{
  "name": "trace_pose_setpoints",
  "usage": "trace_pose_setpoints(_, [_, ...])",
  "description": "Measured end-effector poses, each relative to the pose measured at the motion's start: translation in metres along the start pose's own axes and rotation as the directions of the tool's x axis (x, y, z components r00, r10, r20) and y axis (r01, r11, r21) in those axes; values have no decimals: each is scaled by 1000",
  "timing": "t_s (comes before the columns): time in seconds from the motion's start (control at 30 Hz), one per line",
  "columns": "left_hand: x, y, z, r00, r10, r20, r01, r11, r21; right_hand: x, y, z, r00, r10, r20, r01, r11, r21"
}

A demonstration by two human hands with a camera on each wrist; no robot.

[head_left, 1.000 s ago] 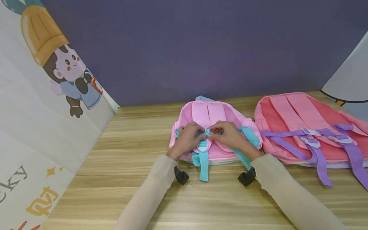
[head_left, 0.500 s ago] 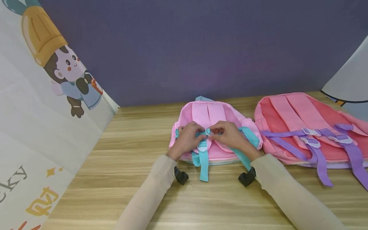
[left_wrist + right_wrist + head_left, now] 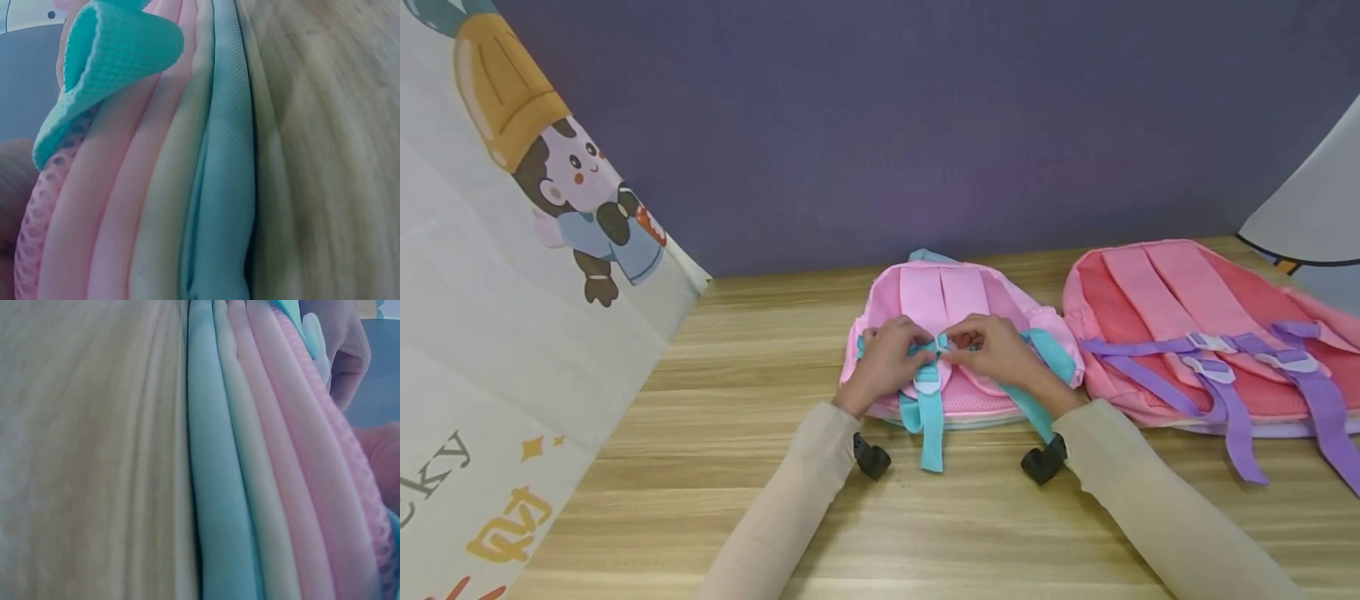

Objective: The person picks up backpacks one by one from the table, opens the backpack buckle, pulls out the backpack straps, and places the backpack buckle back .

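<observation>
A small pink backpack (image 3: 921, 292) lies with its shoulder straps up, in the middle of the head view. Across it runs a thin teal chest strap with a small buckle (image 3: 942, 342). My left hand (image 3: 887, 357) pinches the strap at the buckle's left side. From the right, my right hand (image 3: 997, 352) pinches the buckle's other side, thumb and fingertips close to the left ones. Fingers hide most of the buckle. Below it a pale strap adjuster (image 3: 928, 382) carries a hanging teal webbing tail (image 3: 932, 433). Both wrist views mainly show the layered backpack edge (image 3: 228, 137).
A larger pink backpack (image 3: 1165, 283) with purple straps (image 3: 1236, 425) lies against the right side of the small one. Both rest on a wood-grain table (image 3: 715, 433). A dark panel (image 3: 925, 125) stands behind, and a printed white sheet (image 3: 512, 333) borders the left.
</observation>
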State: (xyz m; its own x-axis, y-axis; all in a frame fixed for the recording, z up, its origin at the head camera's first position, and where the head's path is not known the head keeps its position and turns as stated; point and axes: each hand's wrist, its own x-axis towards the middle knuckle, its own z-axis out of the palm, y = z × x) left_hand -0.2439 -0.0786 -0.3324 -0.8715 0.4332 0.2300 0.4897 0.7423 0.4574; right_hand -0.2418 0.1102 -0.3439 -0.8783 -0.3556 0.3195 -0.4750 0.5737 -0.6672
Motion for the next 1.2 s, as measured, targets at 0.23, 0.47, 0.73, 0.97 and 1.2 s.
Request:
trace_pose_setpoints(0.23, [1, -1, 1, 1000, 9, -28, -10, 1000, -20, 2, -1, 0, 1000, -6, 0, 6, 1000, 18])
trace_pose_setpoints(0.47, [0, -1, 2, 999, 24, -48, -26, 999, -36, 2, 0, 1, 1000, 1, -1, -1, 1000, 22])
trace_pose_setpoints(0.73, [0, -1, 2, 999, 19, -44, -21, 999, -49, 1, 1, 1, 1000, 1, -19, 0, 1000, 22])
trace_pose_setpoints(0.97, [-1, 1, -2, 1000, 4, -13, -5, 999, -46, 0, 1, 0, 1000, 13, -17, -12, 999, 37])
trace_pose_setpoints(1.2, [-1, 1, -1, 1000, 1, -12, -1, 999, -36, 0, 1, 0, 1000, 13, -11, -13, 999, 40])
